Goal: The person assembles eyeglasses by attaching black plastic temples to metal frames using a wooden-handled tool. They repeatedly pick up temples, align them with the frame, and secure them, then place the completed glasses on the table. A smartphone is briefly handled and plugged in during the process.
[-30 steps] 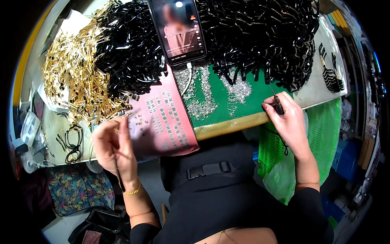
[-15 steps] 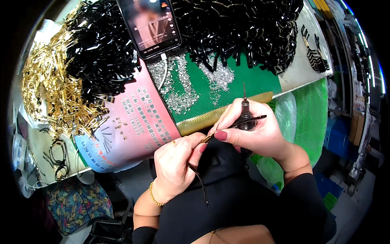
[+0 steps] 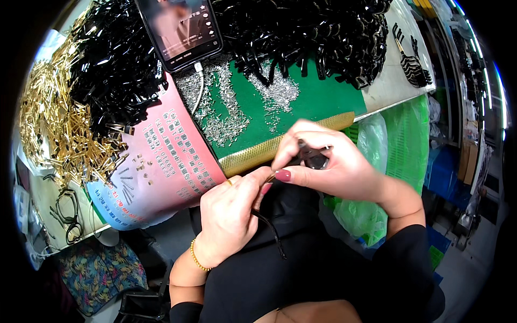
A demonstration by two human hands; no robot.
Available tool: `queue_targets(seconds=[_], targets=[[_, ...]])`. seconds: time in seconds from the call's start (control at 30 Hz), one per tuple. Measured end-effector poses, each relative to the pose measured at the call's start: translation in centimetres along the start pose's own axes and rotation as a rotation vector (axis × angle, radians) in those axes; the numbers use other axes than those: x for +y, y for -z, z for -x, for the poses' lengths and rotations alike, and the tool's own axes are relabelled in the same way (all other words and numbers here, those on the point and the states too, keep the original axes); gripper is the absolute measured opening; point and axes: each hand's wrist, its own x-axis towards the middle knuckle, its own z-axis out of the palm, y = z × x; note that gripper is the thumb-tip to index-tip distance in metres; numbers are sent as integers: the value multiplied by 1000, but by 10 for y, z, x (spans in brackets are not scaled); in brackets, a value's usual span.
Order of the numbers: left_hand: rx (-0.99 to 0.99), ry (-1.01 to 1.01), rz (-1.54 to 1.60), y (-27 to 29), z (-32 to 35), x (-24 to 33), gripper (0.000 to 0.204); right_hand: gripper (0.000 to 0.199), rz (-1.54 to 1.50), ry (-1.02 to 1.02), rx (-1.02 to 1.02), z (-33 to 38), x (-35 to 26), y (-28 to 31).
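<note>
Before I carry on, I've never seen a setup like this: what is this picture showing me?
There is no machine here, just a person's bare hands. You look down through the left of two fisheye cameras worn on the head, so straight edges bend. The left hand holds a slim black strip; the right hand holds a dark tool. Their fingertips meet, mostly hiding what is between them. On the table are heaps of black pieces and gold pieces, a phone, a printed sheet, and silver bits on a green surface.
</note>
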Motion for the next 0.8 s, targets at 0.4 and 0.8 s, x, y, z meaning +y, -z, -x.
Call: queue_targets(seconds=[0.4, 0.8], targets=[[195, -65, -400, -2, -38, -20, 30, 44, 879, 51, -5, 2, 6, 26], [142, 229, -5, 7, -4, -11, 26, 45, 850, 98, 24, -1, 12, 28]])
